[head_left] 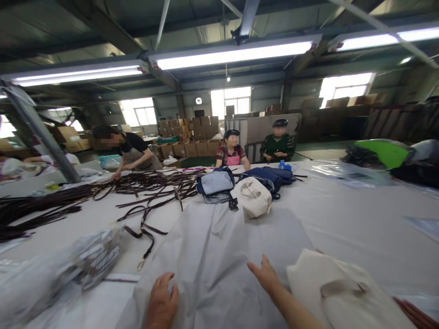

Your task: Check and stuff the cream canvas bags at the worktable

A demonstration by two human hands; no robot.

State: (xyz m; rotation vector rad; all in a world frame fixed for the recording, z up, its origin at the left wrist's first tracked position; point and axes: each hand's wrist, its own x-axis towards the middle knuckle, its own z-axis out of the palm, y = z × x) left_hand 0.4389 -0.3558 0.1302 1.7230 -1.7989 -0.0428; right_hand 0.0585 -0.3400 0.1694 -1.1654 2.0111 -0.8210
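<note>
My left hand (162,301) lies flat on a large sheet of thin white wrapping paper (219,246) spread on the table, fingers stretched out. My right hand (265,274) rests on the same sheet a little further right, fingers extended and holding nothing. Just right of my right forearm lies a cream canvas bag (343,292) with a strap on top. A second cream bag (254,196) sits further away on the table, next to a blue-grey bag (216,185) and a navy bag (267,176).
Many dark brown straps (137,187) with metal clips sprawl over the table's left half. A clear plastic packet (92,260) lies near left. One person bends over the straps at the far left; two people sit at the far side. Cardboard boxes stack behind.
</note>
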